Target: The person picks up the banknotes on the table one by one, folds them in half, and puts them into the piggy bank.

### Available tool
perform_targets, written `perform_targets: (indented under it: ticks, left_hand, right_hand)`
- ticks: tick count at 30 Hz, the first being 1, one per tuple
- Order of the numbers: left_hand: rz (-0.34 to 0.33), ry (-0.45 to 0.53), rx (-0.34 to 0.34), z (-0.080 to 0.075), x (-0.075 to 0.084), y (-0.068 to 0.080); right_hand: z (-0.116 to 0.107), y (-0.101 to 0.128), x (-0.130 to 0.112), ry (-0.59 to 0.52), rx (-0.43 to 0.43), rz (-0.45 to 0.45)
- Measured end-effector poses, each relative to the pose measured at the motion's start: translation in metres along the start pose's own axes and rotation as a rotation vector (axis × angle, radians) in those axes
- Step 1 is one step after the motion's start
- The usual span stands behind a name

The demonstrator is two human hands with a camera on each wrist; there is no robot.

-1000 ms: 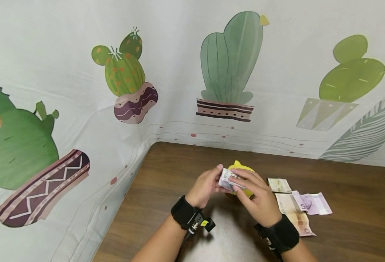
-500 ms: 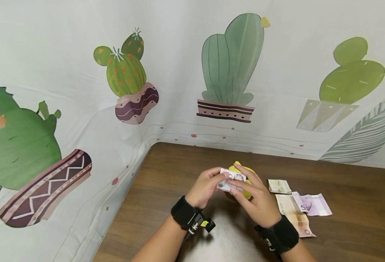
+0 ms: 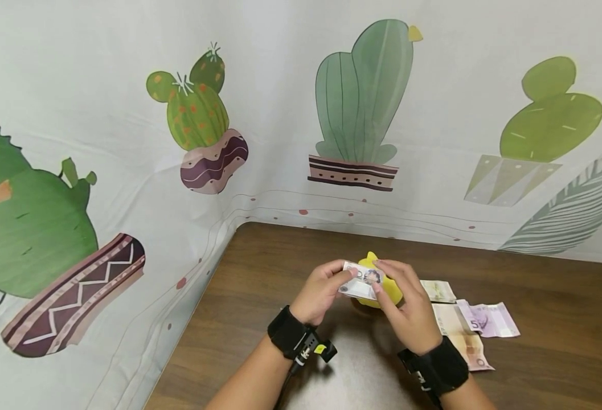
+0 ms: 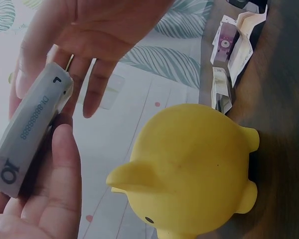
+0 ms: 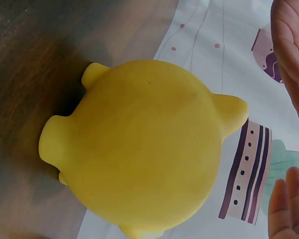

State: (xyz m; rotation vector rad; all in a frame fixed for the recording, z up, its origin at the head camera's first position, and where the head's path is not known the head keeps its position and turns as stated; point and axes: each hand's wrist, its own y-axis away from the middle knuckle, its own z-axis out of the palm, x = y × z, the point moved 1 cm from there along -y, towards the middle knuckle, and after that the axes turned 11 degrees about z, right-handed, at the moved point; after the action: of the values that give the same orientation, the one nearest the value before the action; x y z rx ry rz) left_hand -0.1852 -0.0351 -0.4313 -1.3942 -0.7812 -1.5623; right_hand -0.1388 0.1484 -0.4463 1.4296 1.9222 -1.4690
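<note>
My left hand [image 3: 321,293] pinches folded grey paper banknote [image 3: 360,281] at left end; my right hand [image 3: 405,310] fingertips hold right end. Note long axis left-right, frame centre. Yellow rubber piggy bank [image 3: 383,285] directly behind note on brown wooden counter [image 3: 562,341], touching neither hand visibly.

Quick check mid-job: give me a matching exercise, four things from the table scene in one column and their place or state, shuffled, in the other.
Things:
1. folded banknote
2. piggy bank
3. purple banknote
4. left hand

Places or states:
A. lies flat on the table, right of the hands
B. yellow, stands on the table behind the hands
C. pinches one end of the folded note
D. held between both hands, above the table

Pairs: 1-D, 2-B, 3-A, 4-C
</note>
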Motion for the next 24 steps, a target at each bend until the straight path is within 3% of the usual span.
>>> perform_targets:
  ticks: [9,18,24]
  left_hand:
    - [0.003,0.005,-0.015,0.0016,0.0031,0.0017]
    - [0.008,-0.003,-0.044,0.0018,0.0023,0.0017]
    - [-0.001,0.018,-0.059,0.0017,0.0008,0.0011]
  right_hand:
    - [0.0003,0.0004,0.0015,0.003,-0.004,0.135]
    - [-0.0006,-0.0005,0.0002,-0.276,-0.057,0.272]
    - [-0.0025,-0.0011,0.0010,-0.323,-0.055,0.325]
